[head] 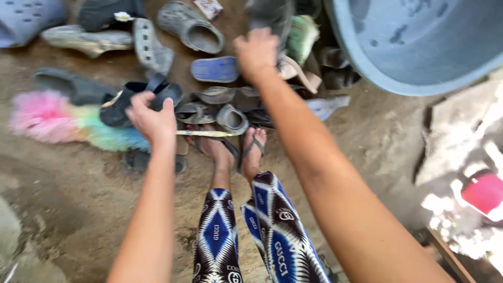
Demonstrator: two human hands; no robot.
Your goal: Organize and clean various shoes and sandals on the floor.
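My left hand grips a black sandal by its strap, just above a pile of worn shoes on the dirt floor. My right hand reaches farther out and is closed on a dark grey shoe at the top of the pile. My two feet in flip-flops stand right below the heap, with blue and white patterned trousers above them. A thin yellowish stick lies across my feet.
Many sandals and clogs lie scattered, among them a blue sole and a grey clog. A pink and green fluffy duster lies at left. A large blue-grey plastic tub stands at upper right. A red container sits at right.
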